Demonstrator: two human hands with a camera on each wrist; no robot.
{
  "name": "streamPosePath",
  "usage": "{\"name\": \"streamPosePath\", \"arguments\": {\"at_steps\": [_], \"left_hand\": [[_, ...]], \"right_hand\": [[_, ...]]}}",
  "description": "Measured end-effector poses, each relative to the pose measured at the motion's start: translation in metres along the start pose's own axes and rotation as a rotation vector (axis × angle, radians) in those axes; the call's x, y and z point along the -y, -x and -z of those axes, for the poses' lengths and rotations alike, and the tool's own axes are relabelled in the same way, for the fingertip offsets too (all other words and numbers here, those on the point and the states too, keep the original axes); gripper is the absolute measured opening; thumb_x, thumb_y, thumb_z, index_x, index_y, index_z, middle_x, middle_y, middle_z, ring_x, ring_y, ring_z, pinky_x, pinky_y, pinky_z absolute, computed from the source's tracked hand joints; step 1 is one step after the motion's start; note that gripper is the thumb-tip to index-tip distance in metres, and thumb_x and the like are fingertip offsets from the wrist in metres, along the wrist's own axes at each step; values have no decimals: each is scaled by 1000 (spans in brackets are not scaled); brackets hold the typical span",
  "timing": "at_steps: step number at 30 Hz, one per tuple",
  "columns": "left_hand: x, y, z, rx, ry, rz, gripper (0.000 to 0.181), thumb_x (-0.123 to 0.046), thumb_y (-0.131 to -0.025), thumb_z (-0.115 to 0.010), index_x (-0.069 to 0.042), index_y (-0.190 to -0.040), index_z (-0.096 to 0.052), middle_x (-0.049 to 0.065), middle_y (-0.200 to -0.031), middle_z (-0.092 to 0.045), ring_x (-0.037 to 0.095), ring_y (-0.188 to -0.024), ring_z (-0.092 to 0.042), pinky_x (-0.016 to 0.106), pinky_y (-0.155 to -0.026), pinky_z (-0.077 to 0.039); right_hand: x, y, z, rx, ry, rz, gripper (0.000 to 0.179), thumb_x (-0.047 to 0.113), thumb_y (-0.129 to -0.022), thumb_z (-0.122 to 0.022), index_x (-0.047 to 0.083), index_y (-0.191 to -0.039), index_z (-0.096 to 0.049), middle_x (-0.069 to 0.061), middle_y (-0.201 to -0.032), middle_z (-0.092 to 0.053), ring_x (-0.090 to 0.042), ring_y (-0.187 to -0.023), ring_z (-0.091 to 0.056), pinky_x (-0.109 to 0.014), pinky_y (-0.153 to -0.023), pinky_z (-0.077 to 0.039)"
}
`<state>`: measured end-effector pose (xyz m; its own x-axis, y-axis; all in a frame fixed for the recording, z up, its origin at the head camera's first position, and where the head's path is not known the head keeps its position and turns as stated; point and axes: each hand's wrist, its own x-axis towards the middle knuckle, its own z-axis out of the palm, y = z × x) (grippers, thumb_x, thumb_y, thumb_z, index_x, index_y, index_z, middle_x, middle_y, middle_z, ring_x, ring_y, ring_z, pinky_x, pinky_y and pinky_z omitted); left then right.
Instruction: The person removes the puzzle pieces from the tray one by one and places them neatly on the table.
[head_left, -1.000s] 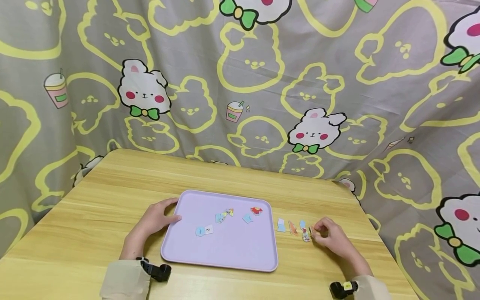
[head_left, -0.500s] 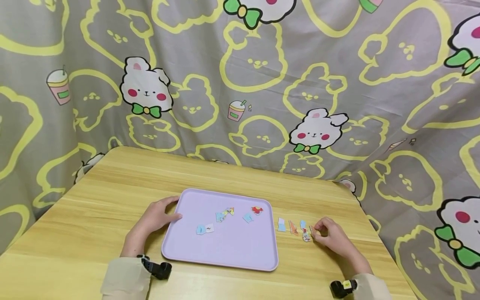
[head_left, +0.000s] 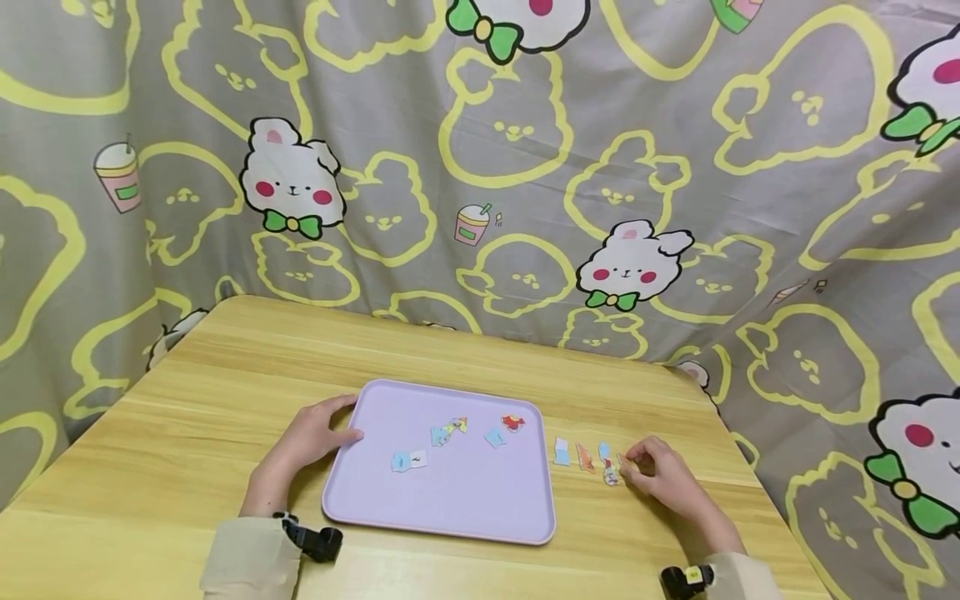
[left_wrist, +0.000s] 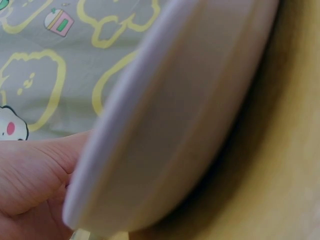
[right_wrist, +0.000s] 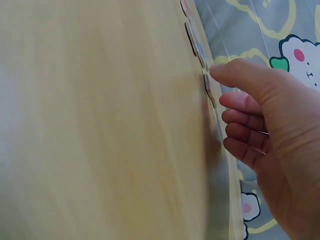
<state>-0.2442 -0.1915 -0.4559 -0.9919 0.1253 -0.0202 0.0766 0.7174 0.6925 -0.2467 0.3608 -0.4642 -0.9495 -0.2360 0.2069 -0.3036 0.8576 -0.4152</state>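
My left hand [head_left: 311,433] grips the left edge of a lilac tray [head_left: 442,508], its thumb on the rim. The left wrist view shows the tray's outer wall [left_wrist: 165,125] close up. Beyond the tray's right side, my right hand [head_left: 663,471] rests low over the table, fingers loosely curled. Right at its thumb and forefinger lies a small puzzle piece [right_wrist: 209,91], flat on the wood, with a gap between the fingertips. Left of it are a colourful piece [head_left: 611,475] below a blue one [head_left: 604,450], an orange piece [head_left: 585,457] and a blue-and-white piece [head_left: 562,452].
Several puzzle pieces lie in the tray: a blue-and-white pair [head_left: 408,461], a blue-and-yellow cluster [head_left: 448,430], a light blue piece [head_left: 496,437] and a red one [head_left: 513,422]. A patterned grey curtain [head_left: 405,108] hangs behind the wooden table [head_left: 300,342].
The piece at my right fingertips showed a dark edge earlier and now lies flatter, its orange face showing. The right hand has shifted only slightly; left hand and tray stay put.
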Motion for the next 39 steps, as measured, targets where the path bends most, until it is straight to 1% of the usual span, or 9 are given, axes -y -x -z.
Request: {"name": "streamPosePath", "arguments": {"at_steps": [3,6,10,13,22,28,32,36,39], "left_hand": [[1,0,0,-4,-1,1,62,-21,-90,-70,2,-142,-47,30,-145,-46,51,-136,-39,63,-113,-36],[1,0,0,-5,-3,-1,62,-21,-90,-70,2,-142,-47,30,-145,-46,52,-136,-39,63,-113,-36],[1,0,-1,-3,-1,-4,62,-22,-90,-70,2,-143,-46,30,-146,-45,51,-136,-38,63,-113,-35],[1,1,-1,-5,0,-3,62,-22,-90,-70,2,-143,-46,30,-146,-45,51,-136,-38,63,-113,-35],[0,1,-1,-4,2,4,62,-22,-90,-70,1,-142,-47,29,-146,-45,51,-137,-38,62,-113,-35],[-1,1,-1,-5,4,8,61,-21,-90,-70,1,-142,-47,29,-146,-46,51,-137,-39,62,-113,-36],[-2,1,-1,-4,11,9,61,-21,-90,-70,1,-142,-47,29,-146,-46,50,-137,-39,62,-113,-36],[-3,1,0,-3,15,14,61,-20,-90,-70,2,-143,-46,29,-146,-46,50,-137,-39,62,-113,-36],[-3,2,1,-2,15,17,62,-22,-90,-70,2,-143,-47,29,-146,-46,50,-137,-39,62,-113,-36]], "right_hand": [[5,-2,-2,-11,7,25,16,18,-85,-76,12,-94,-64,3,-92,-61,-6,-84,-55,-24,-73,-52],[12,-7,-5,-28,6,72,16,15,-83,-77,11,-93,-64,3,-92,-60,-7,-84,-54,-23,-72,-52],[22,-13,-11,-15,-18,125,17,13,-84,-76,9,-94,-63,2,-87,-56,-6,-78,-47,-19,-63,-44],[30,-19,-17,-1,-32,142,18,15,-84,-76,9,-95,-63,2,-87,-56,-7,-77,-45,-19,-62,-43],[61,-43,-37,-15,-38,224,21,16,-83,-78,8,-97,-64,2,-94,-63,-14,-88,-56,-27,-75,-53],[81,-55,-45,1,-78,280,23,13,-83,-77,5,-100,-64,-3,-96,-62,-17,-92,-58,-31,-80,-55],[89,-61,-50,14,-70,314,23,13,-83,-77,5,-101,-64,-3,-97,-62,-16,-94,-57,-30,-81,-56],[98,-66,-53,41,-60,312,22,16,-85,-76,7,-101,-64,-2,-98,-61,-14,-95,-56,-29,-82,-56],[107,-70,-54,81,-50,284,21,19,-87,-74,7,-102,-65,-1,-99,-60,-14,-95,-55,-30,-83,-55]]}}
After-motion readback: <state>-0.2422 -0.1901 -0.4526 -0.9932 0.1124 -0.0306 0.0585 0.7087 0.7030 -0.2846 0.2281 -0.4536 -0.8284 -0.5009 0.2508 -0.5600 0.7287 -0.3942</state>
